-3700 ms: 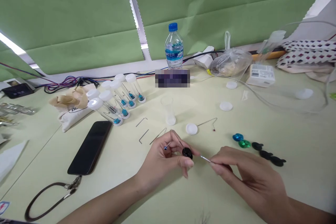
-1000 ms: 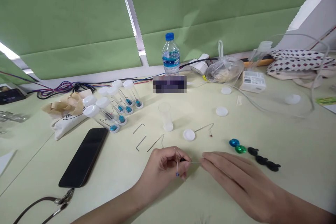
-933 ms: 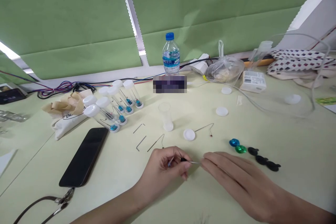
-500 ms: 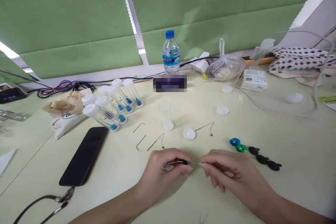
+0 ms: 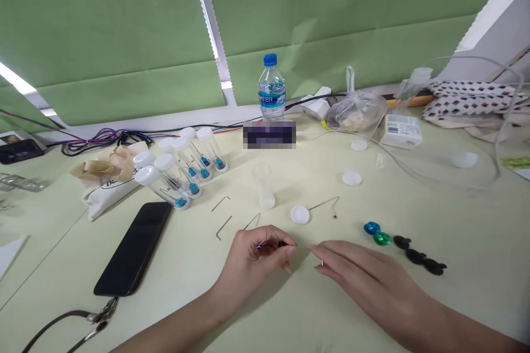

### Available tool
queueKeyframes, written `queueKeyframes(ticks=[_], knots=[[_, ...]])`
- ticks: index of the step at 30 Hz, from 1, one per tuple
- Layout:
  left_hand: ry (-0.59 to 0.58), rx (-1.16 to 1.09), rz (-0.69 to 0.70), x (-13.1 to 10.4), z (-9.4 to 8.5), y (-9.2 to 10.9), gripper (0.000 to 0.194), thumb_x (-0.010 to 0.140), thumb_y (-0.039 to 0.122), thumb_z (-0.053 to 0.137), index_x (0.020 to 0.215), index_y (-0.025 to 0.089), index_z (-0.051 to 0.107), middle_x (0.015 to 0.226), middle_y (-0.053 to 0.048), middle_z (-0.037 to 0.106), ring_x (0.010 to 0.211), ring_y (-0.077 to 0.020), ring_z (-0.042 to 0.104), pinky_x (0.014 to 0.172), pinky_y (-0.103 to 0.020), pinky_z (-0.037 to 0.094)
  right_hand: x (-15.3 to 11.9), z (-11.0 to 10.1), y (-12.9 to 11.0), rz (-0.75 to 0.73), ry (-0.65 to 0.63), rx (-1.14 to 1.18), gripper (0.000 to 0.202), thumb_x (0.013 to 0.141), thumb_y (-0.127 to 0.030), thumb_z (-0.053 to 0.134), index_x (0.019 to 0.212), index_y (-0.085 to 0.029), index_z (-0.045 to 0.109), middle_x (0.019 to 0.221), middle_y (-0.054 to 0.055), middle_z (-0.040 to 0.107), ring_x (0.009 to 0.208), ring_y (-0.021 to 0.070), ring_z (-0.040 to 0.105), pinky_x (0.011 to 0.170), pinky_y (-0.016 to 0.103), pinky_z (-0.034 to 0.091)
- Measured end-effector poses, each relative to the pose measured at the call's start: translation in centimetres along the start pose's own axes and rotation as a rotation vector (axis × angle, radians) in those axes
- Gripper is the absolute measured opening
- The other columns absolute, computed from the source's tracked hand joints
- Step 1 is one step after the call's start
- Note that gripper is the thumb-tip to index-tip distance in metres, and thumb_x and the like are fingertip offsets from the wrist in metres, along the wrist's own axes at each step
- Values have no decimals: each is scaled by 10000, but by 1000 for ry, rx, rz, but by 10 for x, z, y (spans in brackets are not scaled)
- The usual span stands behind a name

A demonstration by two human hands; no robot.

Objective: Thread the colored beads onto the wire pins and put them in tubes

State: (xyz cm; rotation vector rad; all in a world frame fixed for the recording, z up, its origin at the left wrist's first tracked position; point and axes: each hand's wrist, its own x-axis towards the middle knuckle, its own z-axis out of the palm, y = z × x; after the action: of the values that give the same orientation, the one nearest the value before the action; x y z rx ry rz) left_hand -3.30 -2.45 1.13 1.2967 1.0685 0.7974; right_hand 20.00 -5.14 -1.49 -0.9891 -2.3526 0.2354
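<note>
My left hand is closed, thumb and fingertips pinching a small black piece with a bent thin wire beside it. A thin metal rod spans the gap from this piece to my right hand, whose fingertips are closed on the rod's other end. A short bright tip shows under the right fingers. Beyond the left hand lie two L-shaped hex keys and a bent wire, partly hidden by that hand. Black knob-like pieces, a green one and a blue one lie right of my right hand.
A clear open tube stands ahead, near a white cap and another bent wire. Several capped tubes holding blue-based wires stand at left, behind a phone. A water bottle and cables line the back.
My right hand has turned over so its back faces up more, its fingers straighter along the rod. My left hand has shifted slightly up and left, covering more of the nearby bent wire.
</note>
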Motion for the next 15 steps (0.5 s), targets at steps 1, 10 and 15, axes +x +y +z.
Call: queueKeyframes(ticks=[1,10,15], knots=[[-2,3,0,0,0,0,160,805,298,657,806,142,695,649,-27,651,603,-131,595,628,-253,487,-1,-1,0,19,-15,18,330,943,-188,479,1259,-216,566,1095,77,707,961,200,689,813,282,582],[-48,101,100,-9,6,-8,165,840,309,622,852,171,712,699,-30,669,619,-128,581,624,-250,485,18,-5,-10,400,-72,561,280,990,-196,370,1032,-209,646,676,-8,642,461,84,619,446,166,529],[-53,71,61,-11,6,-3,176,838,330,622,828,176,706,700,-25,665,627,-137,583,644,-264,489,18,-7,-10,206,-62,302,245,987,-214,391,1074,-214,619,801,43,674,574,133,656,539,226,539]])
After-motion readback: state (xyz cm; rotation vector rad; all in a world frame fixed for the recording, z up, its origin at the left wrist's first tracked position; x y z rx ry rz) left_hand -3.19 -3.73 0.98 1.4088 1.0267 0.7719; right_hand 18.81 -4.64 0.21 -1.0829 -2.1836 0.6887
